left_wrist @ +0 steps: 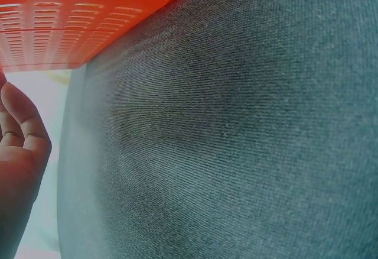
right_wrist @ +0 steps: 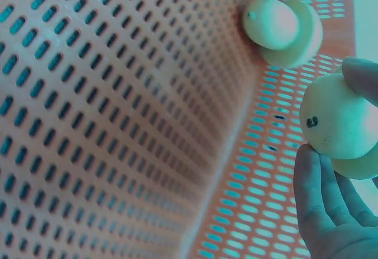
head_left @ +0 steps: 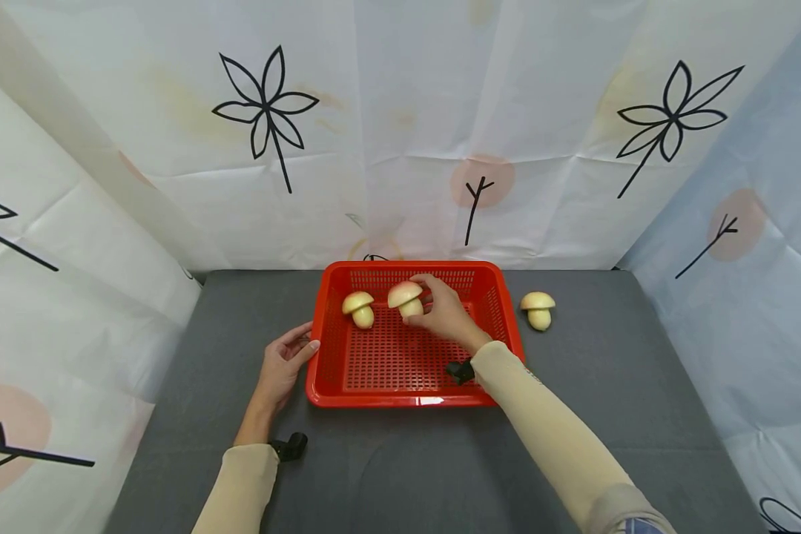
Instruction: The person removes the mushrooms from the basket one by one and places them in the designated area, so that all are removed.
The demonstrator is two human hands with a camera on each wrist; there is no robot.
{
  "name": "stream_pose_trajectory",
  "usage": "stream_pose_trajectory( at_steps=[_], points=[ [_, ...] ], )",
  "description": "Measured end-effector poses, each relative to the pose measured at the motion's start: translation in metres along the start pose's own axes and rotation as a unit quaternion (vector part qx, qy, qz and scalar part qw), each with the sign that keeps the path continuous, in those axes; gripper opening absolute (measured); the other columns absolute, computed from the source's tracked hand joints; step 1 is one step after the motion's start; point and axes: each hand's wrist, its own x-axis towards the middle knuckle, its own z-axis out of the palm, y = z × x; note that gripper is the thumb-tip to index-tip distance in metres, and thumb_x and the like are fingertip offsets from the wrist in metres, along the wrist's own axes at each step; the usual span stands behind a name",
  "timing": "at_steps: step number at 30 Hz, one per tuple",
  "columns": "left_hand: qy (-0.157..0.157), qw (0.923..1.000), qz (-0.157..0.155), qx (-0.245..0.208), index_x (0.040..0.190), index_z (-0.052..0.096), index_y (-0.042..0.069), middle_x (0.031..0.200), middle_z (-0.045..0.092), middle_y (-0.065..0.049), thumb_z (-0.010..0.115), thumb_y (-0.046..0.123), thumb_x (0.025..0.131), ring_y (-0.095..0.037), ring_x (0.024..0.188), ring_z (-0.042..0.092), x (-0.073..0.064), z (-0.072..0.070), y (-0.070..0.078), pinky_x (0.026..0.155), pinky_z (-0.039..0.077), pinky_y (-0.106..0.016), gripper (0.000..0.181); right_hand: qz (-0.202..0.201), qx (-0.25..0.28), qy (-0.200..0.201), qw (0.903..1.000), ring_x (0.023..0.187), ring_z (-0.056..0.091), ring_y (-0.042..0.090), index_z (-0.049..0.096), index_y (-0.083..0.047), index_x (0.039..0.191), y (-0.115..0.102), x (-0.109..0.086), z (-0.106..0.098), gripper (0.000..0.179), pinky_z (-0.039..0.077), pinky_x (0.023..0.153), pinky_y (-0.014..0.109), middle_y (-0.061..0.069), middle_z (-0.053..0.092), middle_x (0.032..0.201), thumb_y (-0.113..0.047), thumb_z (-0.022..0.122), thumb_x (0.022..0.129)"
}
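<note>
My right hand [head_left: 446, 315] pinches a toy mushroom [head_left: 406, 295] by its side, thumb at the pale stem and fingers behind the pinkish-yellow cap. It is held over the inside of a red plastic basket [head_left: 407, 402]. In the right wrist view the held mushroom's rounded stem end [right_wrist: 336, 120] faces the camera, with a small dark spot on it. Another toy mushroom [head_left: 358, 309] lies in the basket, near its left wall. At the left rim my left hand [head_left: 283, 367] grips the basket, thumb on the edge; its other fingertips are partly hidden.
To the right of the basket, a third mushroom [head_left: 538, 310] rests on the grey tablecloth [head_left: 387, 467]. White cloth with black plant drawings [head_left: 400, 148] hangs behind the table and on both sides. Dark wrist cameras [head_left: 294, 446] are strapped to both wrists.
</note>
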Motion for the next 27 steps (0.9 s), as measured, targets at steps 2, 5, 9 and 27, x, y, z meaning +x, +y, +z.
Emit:
stream_pose_trajectory(
  at_steps=[2, 5, 9, 27],
  points=[
    [0.001, 1.0, -0.002, 0.0, 0.141, 0.051, -0.008, 0.117, 0.061, -0.011, 0.067, 0.007, 0.098, -0.011, 0.099, 0.065, 0.0, 0.0, 0.0, 0.088, 0.055, -0.023, 0.048, -0.003, 0.007, 0.003, 1.0, 0.109, 0.062, 0.034, 0.048, -0.009, 0.145, -0.003, -0.003, -0.007, 0.073, 0.058, 0.086, 0.042, 0.012, 0.053, 0.137, -0.006, 0.085, 0.083],
    [0.004, 1.0, -0.005, -0.002, 0.141, 0.051, -0.008, 0.115, 0.062, -0.008, 0.068, 0.007, 0.098, -0.012, 0.098, 0.065, -0.001, 0.0, -0.001, 0.088, 0.056, -0.023, 0.048, -0.014, 0.006, 0.011, 0.9998, 0.109, 0.061, 0.035, 0.048, -0.01, 0.145, -0.007, -0.009, -0.018, 0.072, 0.057, 0.087, 0.043, 0.012, 0.053, 0.137, -0.008, 0.084, 0.083],
    [0.004, 1.0, -0.003, -0.004, 0.141, 0.051, -0.009, 0.115, 0.062, -0.008, 0.067, 0.006, 0.098, -0.011, 0.099, 0.065, 0.0, 0.0, -0.001, 0.088, 0.056, -0.022, 0.048, -0.026, 0.0, 0.025, 0.9994, 0.11, 0.062, 0.034, 0.048, -0.009, 0.145, -0.012, -0.016, -0.034, 0.073, 0.056, 0.089, 0.045, 0.013, 0.054, 0.137, -0.01, 0.086, 0.082],
    [0.004, 1.0, -0.005, -0.005, 0.141, 0.051, -0.008, 0.115, 0.062, -0.009, 0.067, 0.006, 0.098, -0.014, 0.1, 0.065, 0.001, 0.0, 0.0, 0.087, 0.056, -0.022, 0.048, 0.001, -0.03, 0.085, 0.9959, 0.115, 0.06, 0.037, 0.041, -0.008, 0.152, 0.007, -0.052, -0.11, 0.08, 0.054, 0.093, 0.052, 0.019, 0.047, 0.144, -0.012, 0.084, 0.085]
  ],
)
